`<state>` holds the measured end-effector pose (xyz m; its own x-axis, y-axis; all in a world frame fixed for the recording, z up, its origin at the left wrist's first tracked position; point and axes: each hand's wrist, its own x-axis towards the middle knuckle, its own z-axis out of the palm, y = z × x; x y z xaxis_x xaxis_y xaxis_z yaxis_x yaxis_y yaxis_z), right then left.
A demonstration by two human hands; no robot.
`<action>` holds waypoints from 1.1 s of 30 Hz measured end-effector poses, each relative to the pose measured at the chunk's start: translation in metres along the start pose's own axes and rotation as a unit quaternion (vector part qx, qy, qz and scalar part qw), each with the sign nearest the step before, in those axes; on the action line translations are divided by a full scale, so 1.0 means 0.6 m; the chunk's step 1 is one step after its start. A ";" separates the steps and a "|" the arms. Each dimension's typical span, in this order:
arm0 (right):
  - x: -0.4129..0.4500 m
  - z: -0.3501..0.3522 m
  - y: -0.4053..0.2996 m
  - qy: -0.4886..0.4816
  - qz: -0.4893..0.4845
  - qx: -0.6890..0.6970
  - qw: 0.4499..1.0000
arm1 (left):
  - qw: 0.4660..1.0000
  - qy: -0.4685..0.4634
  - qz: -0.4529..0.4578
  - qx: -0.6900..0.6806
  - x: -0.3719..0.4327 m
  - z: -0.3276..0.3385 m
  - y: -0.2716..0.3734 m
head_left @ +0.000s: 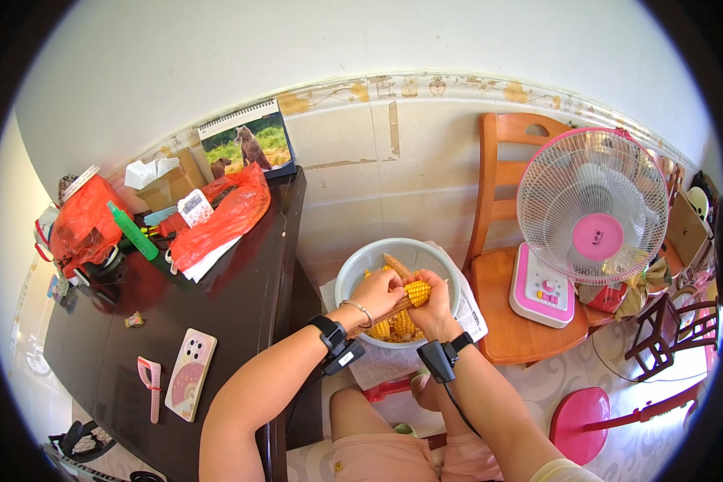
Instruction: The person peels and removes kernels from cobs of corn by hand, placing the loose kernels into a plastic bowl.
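A pale plastic colander basket (449, 265) stands before me, with yellow corn cobs (403, 324) and loose kernels inside. Above it my right hand (435, 304) is closed around a yellow ear of corn (418, 293). My left hand (378, 293) meets it from the left, its fingers closed on a brownish stripped cob (391, 310) that touches the ear. Another bare cob (397, 265) leans in the basket behind my hands. The fingertips partly hide one another.
Newspaper (470, 310) lies under the basket. At left a dark table (217, 301) bears a phone (191, 375), a pink-strapped watch (150, 388) and red plastic bags (223, 223). On the right, a wooden chair (500, 301) holds a pink fan (596, 235). A red stool (581, 425) stands lower right.
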<state>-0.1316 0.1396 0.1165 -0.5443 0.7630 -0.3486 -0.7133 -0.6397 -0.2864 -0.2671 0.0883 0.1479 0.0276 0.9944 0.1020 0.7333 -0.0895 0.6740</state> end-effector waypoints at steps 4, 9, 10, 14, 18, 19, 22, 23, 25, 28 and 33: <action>-0.002 0.002 -0.003 0.002 -0.003 -0.009 1.000 | 1.000 0.021 0.020 -0.007 -0.004 -0.012 0.012; 0.001 0.001 -0.002 0.001 -0.004 -0.003 1.000 | 0.998 0.020 0.038 0.045 -0.006 -0.007 0.013; 0.001 0.000 -0.003 0.002 -0.002 -0.004 1.000 | 0.998 0.023 0.036 0.046 -0.007 -0.006 0.014; -0.005 0.009 -0.002 0.021 -0.001 -0.008 1.000 | 0.998 0.031 0.036 0.050 -0.007 -0.008 0.013; -0.003 0.008 -0.002 0.026 0.000 0.003 1.000 | 0.997 0.031 0.040 0.055 -0.007 -0.018 0.014; 0.000 0.004 -0.002 0.021 -0.003 0.011 1.000 | 0.997 0.032 0.030 0.062 -0.007 -0.020 0.012; -0.003 0.006 -0.002 0.016 -0.007 0.014 1.000 | 0.996 0.043 0.000 0.075 -0.006 -0.022 0.007; -0.006 0.009 -0.002 0.015 -0.007 0.010 1.000 | 0.995 0.052 -0.019 0.080 -0.005 -0.022 0.006; -0.010 0.013 -0.003 0.020 -0.006 0.010 1.000 | 0.996 0.015 -0.038 0.082 -0.005 -0.021 0.008; -0.008 0.014 0.000 0.019 -0.006 0.007 1.000 | 0.991 -0.093 -0.072 0.070 0.001 -0.009 -0.014; -0.005 0.008 -0.003 0.015 -0.013 0.015 1.000 | 0.974 -0.216 -0.069 0.008 0.005 -0.005 -0.010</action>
<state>-0.1309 0.1390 0.1226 -0.5131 0.7755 -0.3680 -0.7396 -0.6170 -0.2689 -0.2733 0.0915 0.1460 0.2080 0.9281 -0.3087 0.7610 0.0448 0.6473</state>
